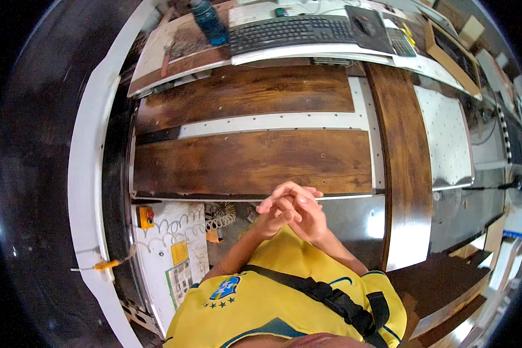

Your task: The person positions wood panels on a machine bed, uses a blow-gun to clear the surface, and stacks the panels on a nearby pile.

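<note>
In front of my yellow shirt, my left hand [274,219] and my right hand [309,216] meet with their fingers laced together. Both are closed on each other, and no object shows between them. Just beyond the fingertips lies a wide dark-brown wooden board [255,162], with small holes in its face. A second brown board [249,95] lies parallel behind it. Both rest on a white perforated machine table [362,95]. To the right, a long brown board [403,156] runs from the far side toward me, its near end shiny with reflected light.
A desk beyond carries a keyboard [290,33], a mouse pad [368,29] and a blue bottle [209,23]. At left are a white machine rail [90,168], a yellow air gun [105,265] and a red-and-yellow emergency button [147,217]. Dark boards [446,287] are stacked at lower right.
</note>
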`<state>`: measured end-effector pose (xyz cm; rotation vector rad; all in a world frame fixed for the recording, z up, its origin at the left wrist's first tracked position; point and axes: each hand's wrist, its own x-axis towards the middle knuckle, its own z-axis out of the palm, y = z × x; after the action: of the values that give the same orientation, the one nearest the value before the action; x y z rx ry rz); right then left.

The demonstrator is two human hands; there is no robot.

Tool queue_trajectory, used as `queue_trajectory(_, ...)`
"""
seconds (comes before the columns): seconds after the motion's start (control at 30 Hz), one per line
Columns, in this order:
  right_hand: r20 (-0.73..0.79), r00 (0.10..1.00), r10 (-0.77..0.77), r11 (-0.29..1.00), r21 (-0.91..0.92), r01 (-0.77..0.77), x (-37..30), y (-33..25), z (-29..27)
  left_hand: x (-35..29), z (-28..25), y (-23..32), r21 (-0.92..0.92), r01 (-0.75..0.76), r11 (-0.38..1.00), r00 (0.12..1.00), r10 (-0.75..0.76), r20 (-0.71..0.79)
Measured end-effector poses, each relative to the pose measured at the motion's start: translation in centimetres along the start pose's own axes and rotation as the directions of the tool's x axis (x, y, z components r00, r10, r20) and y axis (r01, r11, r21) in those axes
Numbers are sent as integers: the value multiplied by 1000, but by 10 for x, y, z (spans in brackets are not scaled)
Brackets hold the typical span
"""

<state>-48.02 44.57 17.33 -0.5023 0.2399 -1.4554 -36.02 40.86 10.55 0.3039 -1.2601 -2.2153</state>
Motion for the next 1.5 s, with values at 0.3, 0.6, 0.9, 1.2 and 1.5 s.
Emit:
queue_trajectory(0.3, 36, 997, -63, 996, 59, 61, 0, -11, -43, 30, 21, 15, 265, 40, 963, 990, -1, -144)
queue_trajectory(0.6, -47, 991, -127, 978, 158, 133, 2, -34, -41, 54, 40, -1, -98, -43, 994, 981, 24, -191)
queue_trajectory(0.9, 2, 1000, 25, 977, -213, -24, -1, -51, -39, 58, 36, -11, -240, -111, 964, 987, 78, -144)
queue_trajectory(1.2, 267, 962, -56, 988, -128, 93, 6, -34, -85, 58, 48, -9, -151, -56, 987, 960, 11, -281)
queue_trajectory(1.5, -214, 913, -348, 563, -826, 21, 56, -129, -121, 42, 38, 15, 221, 180, 958, 887, -62, -457)
